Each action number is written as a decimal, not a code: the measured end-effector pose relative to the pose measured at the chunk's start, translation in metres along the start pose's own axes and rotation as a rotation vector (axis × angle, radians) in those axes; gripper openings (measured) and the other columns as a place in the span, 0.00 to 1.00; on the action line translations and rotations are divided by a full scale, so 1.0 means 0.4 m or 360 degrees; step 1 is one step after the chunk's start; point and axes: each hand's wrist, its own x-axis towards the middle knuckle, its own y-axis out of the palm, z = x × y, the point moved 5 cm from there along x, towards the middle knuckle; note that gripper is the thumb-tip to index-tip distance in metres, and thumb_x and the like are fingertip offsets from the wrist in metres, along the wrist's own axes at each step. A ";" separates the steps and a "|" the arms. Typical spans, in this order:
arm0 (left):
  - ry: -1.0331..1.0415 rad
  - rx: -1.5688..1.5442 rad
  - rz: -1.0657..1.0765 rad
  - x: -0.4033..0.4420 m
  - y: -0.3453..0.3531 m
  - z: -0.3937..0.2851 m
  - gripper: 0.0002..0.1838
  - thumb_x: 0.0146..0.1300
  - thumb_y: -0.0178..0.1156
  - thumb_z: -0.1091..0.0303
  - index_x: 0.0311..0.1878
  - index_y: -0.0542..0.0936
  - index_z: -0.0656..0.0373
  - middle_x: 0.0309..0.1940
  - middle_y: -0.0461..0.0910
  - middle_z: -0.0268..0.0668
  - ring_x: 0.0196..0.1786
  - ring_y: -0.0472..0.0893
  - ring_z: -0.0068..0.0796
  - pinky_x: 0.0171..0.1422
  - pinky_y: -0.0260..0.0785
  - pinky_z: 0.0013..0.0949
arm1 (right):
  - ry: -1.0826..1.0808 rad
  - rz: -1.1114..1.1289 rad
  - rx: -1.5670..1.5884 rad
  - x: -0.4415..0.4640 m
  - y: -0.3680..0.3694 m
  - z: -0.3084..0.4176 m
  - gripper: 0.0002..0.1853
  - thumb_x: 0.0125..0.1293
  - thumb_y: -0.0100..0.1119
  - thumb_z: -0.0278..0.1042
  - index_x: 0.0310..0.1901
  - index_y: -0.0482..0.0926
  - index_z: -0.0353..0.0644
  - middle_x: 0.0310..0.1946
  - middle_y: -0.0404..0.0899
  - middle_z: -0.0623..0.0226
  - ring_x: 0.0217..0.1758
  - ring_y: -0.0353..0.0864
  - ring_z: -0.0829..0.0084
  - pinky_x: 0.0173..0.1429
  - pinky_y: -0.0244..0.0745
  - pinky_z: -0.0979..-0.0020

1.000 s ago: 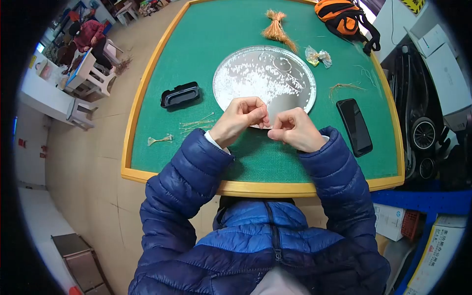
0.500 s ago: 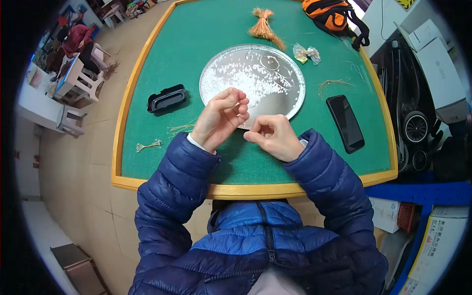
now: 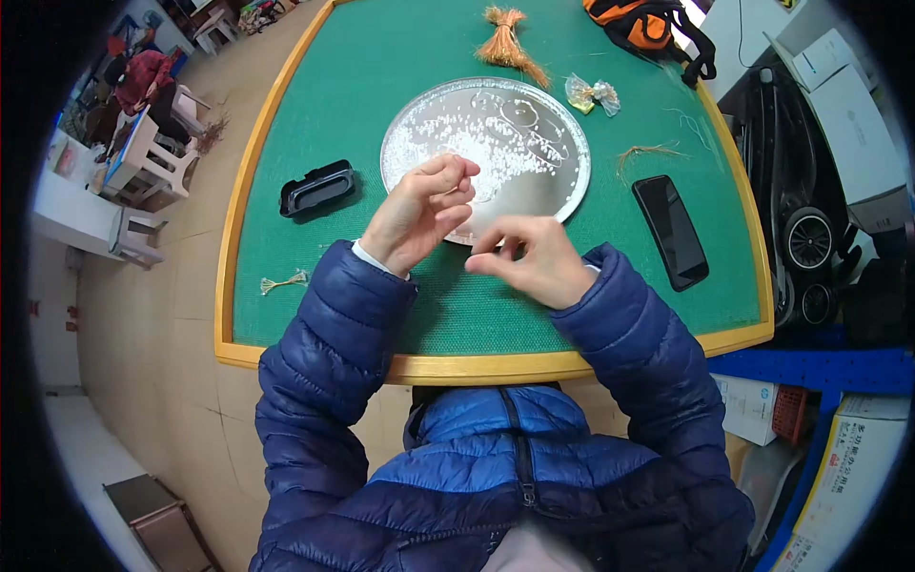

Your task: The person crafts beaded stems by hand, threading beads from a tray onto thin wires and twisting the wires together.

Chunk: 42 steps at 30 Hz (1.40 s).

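Note:
A round silver tray point(image 3: 562, 200) with many small white pieces on it lies mid-table. Over its near left edge, my left hand point(image 3: 424, 210) is raised with thumb and index finger pinched; whatever they hold is too small to make out. Just right of it, by the tray's near edge, my right hand point(image 3: 534, 259) has thumb and index finger close together, and nothing can be made out between them. A small tied bundle of pale stalks point(image 3: 284, 282) lies left of my left sleeve. Beyond the tray is a tied bundle of orange-brown strands point(image 3: 507, 43).
A black plastic holder point(image 3: 317, 191) lies left of the tray. To the right are a phone point(image 3: 670, 232), loose strands point(image 3: 650, 153) and a clear plastic packet point(image 3: 592, 95). An orange-black bag point(image 3: 648, 30) sits at the far right. Another person point(image 3: 145, 81) sits at the far left.
The view has shifted. My hands have moved apart from their near-touching position, the left turning palm inward. The loose pale stalks left of the tray are now hidden behind my left arm.

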 end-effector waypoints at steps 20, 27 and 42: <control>0.0582 0.1070 -0.0323 -0.037 -0.043 0.012 0.04 0.48 0.63 0.76 0.28 0.82 0.64 0.20 0.74 0.31 0.20 0.62 0.16 0.23 0.52 0.17 | -0.0072 -0.0317 -0.1012 0.127 -0.034 -0.098 0.05 0.46 0.59 0.26 0.27 0.78 0.38 0.23 0.76 0.65 0.20 0.72 0.68 0.26 0.68 0.70; 0.0713 0.1292 -0.0373 -0.035 -0.037 0.010 0.04 0.46 0.62 0.74 0.26 0.81 0.64 0.20 0.74 0.31 0.19 0.60 0.15 0.22 0.51 0.17 | 0.0056 -0.0407 -0.0384 0.111 -0.050 -0.121 0.03 0.53 0.55 0.24 0.30 0.77 0.36 0.24 0.76 0.65 0.22 0.73 0.72 0.28 0.71 0.74; 0.0294 0.1022 -0.0125 -0.032 -0.022 0.031 0.04 0.53 0.59 0.73 0.27 0.79 0.63 0.21 0.74 0.29 0.23 0.64 0.13 0.29 0.56 0.14 | 0.0423 0.0118 0.1811 0.070 0.011 -0.105 0.06 0.63 0.51 0.27 0.39 0.73 0.36 0.36 0.73 0.62 0.39 0.73 0.75 0.50 0.71 0.73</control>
